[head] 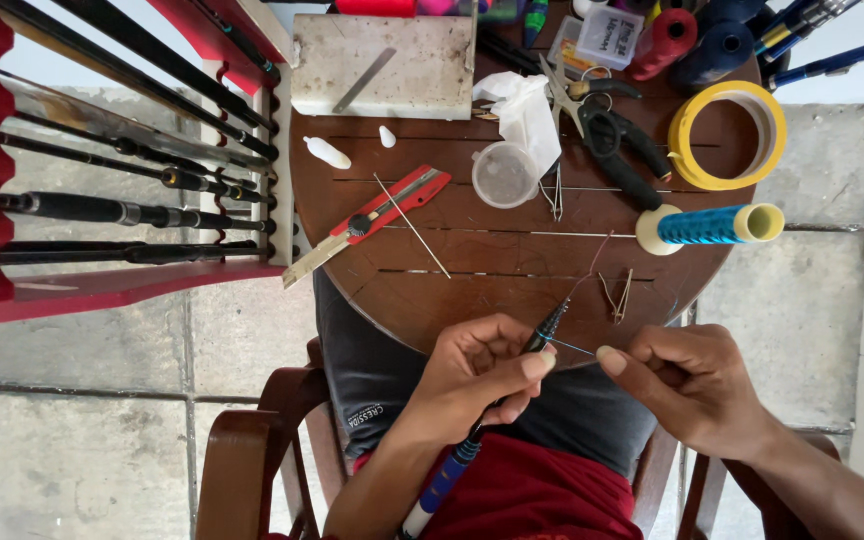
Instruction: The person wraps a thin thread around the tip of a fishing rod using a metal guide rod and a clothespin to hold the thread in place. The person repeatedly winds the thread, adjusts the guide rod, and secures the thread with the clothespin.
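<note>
Two hands over lap at round table (512, 270) edge: left hand (482, 375) gripping slanted thin rod (542, 335), right hand (692, 385) pinching taut thread (574, 348) running sideways from rod

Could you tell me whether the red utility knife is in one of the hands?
No, the red utility knife lies untouched on the round table.

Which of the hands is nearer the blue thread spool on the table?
Right. The right hand sits just below the blue thread spool, at the table edge; the left hand, holding the rod tip, is farther left.
</note>
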